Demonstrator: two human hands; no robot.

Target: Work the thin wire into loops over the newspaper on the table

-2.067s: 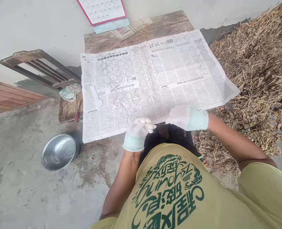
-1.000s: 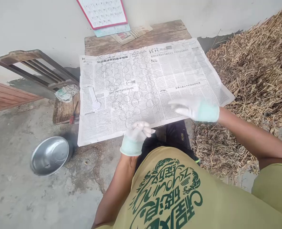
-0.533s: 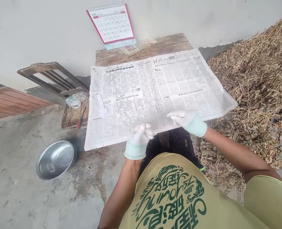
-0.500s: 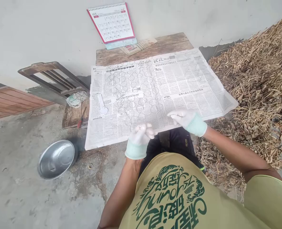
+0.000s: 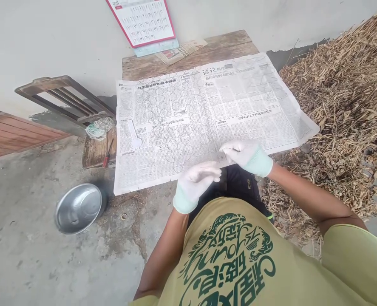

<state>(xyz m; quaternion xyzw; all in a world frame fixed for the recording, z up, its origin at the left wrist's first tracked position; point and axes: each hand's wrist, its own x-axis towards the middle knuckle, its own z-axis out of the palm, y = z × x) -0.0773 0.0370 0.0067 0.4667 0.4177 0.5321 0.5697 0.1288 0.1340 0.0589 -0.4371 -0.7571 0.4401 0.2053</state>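
Note:
Both my hands wear white gloves with pale green cuffs. My left hand [image 5: 198, 180] is just off the front edge of the newspaper [image 5: 255, 102], its fingers bent and pressed together. Beside it, over that same edge, my right hand [image 5: 239, 154] pinches thumb against fingers. Anything between the fingers of either hand is too small to make out. Across the left and middle of the newspaper spreads a thin, dark net of round loops [image 5: 178, 127]; its near end lies close to my hands. A white spoon-shaped thing [image 5: 135, 135] rests at the paper's left.
A wooden table [image 5: 229, 42] bears the newspaper, with a desk calendar [image 5: 146, 21] at its back. To the left is a wooden chair [image 5: 63, 97] with a plastic bag [image 5: 99, 128] and screwdriver [image 5: 108, 156] on its seat. A metal basin [image 5: 80, 208] stands on the floor; dry stalks [image 5: 341, 102] are heaped right.
My left hand has moved right and turned, coming closer to my right hand. My right hand has shifted slightly left. The camera view has tilted a little downward.

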